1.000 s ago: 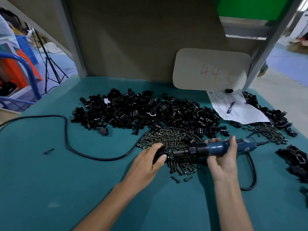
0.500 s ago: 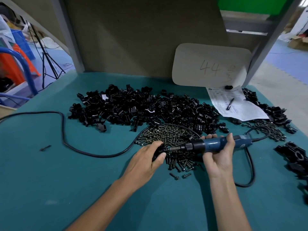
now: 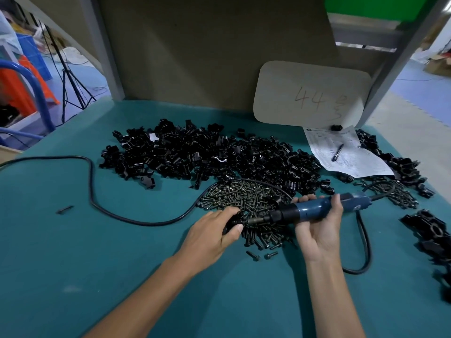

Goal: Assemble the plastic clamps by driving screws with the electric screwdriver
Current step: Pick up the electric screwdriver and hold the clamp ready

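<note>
**Driver bit at clamp, over the screws**

My left hand point(image 3: 214, 231) is curled round one black clamp point(image 3: 231, 221), held low at the near edge of the screw pile point(image 3: 244, 195). My right hand point(image 3: 317, 228) grips the blue electric screwdriver point(image 3: 319, 208). It lies nearly level, bit pointing left and reaching the clamp at my left thumb. The heap of clamp parts point(image 3: 207, 154) lies just behind the screws. The black cord point(image 3: 109, 211) loops left across the green table point(image 3: 97, 264). A paper sheet point(image 3: 351, 158) and a card marked 44 point(image 3: 310, 96) sit far right.
</note>
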`<act>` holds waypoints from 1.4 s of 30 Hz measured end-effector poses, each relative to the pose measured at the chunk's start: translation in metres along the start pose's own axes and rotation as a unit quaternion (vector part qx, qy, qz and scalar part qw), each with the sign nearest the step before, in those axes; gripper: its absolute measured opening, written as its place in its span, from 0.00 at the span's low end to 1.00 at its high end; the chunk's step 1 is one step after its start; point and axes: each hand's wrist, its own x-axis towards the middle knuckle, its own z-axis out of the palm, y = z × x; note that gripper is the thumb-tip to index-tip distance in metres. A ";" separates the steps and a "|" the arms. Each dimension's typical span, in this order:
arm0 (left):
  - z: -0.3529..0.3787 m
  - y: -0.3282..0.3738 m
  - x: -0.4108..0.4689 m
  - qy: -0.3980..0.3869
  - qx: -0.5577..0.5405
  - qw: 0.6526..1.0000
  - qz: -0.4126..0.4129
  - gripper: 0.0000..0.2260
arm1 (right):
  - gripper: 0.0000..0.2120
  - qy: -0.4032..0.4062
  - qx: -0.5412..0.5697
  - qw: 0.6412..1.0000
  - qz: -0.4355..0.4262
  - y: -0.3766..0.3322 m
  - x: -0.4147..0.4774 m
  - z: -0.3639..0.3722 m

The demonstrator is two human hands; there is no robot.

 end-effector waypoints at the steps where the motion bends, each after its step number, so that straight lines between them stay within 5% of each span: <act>1: 0.001 0.001 0.000 0.007 0.002 1.000 -0.002 0.18 | 0.18 0.006 -0.007 1.000 0.001 0.001 0.000 0.000; 10: 0.000 0.004 -0.003 0.009 0.032 0.999 -0.010 0.20 | 0.17 0.027 -0.050 0.998 -0.014 0.003 -0.007 0.001; 23: 0.000 0.004 -0.003 0.033 -0.014 0.999 -0.003 0.20 | 0.08 0.024 0.036 0.999 -0.010 0.007 -0.008 0.004; 42: -0.001 0.008 -0.005 0.004 0.024 1.000 -0.017 0.20 | 0.11 0.021 -0.007 0.999 -0.025 0.006 -0.006 0.002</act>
